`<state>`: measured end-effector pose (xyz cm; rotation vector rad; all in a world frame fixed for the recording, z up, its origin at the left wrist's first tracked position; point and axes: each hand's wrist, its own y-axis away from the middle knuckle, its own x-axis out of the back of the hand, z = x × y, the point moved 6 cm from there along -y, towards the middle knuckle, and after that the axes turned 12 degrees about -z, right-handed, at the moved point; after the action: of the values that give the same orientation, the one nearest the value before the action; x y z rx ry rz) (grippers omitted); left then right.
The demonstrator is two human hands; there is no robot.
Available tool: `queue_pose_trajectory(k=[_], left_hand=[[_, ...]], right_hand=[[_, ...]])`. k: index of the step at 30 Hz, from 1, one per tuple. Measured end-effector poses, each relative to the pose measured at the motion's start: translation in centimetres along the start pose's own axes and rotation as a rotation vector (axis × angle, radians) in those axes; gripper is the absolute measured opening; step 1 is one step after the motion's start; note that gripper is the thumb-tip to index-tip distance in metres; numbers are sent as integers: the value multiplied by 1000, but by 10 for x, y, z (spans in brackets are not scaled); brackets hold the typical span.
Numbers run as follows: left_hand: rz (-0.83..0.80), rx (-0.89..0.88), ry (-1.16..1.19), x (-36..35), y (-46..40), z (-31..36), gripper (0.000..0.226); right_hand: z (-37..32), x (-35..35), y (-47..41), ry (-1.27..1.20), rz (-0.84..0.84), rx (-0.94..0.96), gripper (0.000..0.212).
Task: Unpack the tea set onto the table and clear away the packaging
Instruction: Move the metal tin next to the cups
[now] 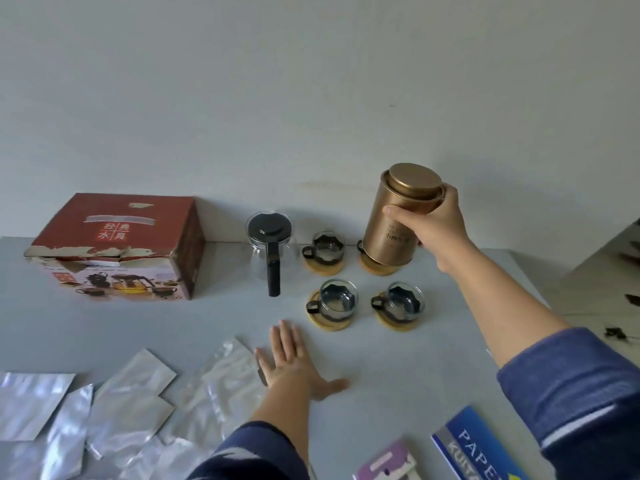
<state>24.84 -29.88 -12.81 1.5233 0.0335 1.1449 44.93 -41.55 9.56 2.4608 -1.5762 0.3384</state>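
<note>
The right hand [437, 226] had its grip wrapped around the gold tin [394, 220], held tilted in the air over the back right cup. The left hand [290, 358] lay flat and spread on the desk [398, 375], holding nothing. The teapot [271, 249] and cups sat out. The tin probably needed a bare spot next. The shiny bags [131, 403] and red box [117, 244] were not yet cleared.

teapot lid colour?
Black, on the clear glass teapot, matching its black handle. The head view shows it best.
</note>
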Motion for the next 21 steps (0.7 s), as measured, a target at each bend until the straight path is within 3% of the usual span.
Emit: queue_pose_trajectory(k=[5, 8, 14, 21], left_hand=[[55, 28, 76, -3, -12, 6, 151], [50, 47, 69, -3, -14, 7, 150], [37, 76, 65, -2, -15, 10, 151], [27, 89, 50, -2, -15, 12, 149]], right_hand=[[53, 64, -43, 46, 155, -33, 99], [92, 83, -63, 70, 180, -92, 94], [157, 91, -94, 21, 127, -239, 92], [175, 90, -119, -48, 64, -265, 106]])
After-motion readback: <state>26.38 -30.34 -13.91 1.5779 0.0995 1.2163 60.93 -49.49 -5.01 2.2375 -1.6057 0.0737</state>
